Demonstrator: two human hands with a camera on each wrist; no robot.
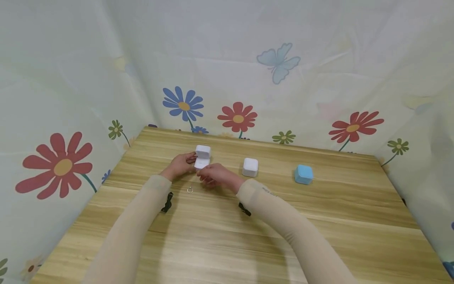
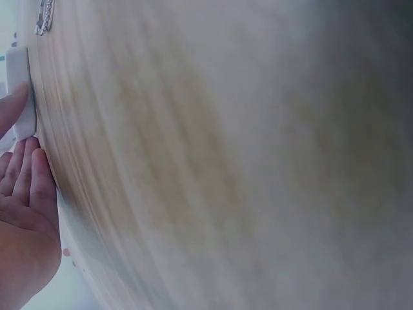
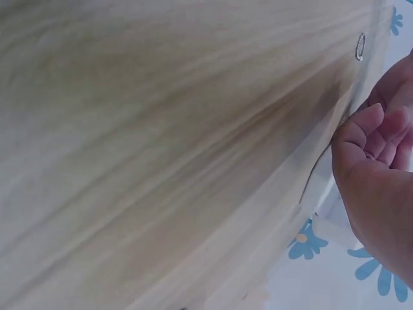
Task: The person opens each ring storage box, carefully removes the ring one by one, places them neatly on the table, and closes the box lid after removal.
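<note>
On my feed, the left hand [image 1: 179,165] rests extended fingers against the open white box [image 1: 203,152], just left of frame centre on the wood-grain bench [image 1: 213,244] before flower-printed walls [image 1: 220,51], while the curled right hand's [image 1: 220,176] grip I can't tell.

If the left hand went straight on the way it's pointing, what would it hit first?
The left hand would most likely meet the open white box first; it sits right by the hand, though exact contact is hard to judge.

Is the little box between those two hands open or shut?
Open: the white box has its lid standing raised, showing the inside.
</note>
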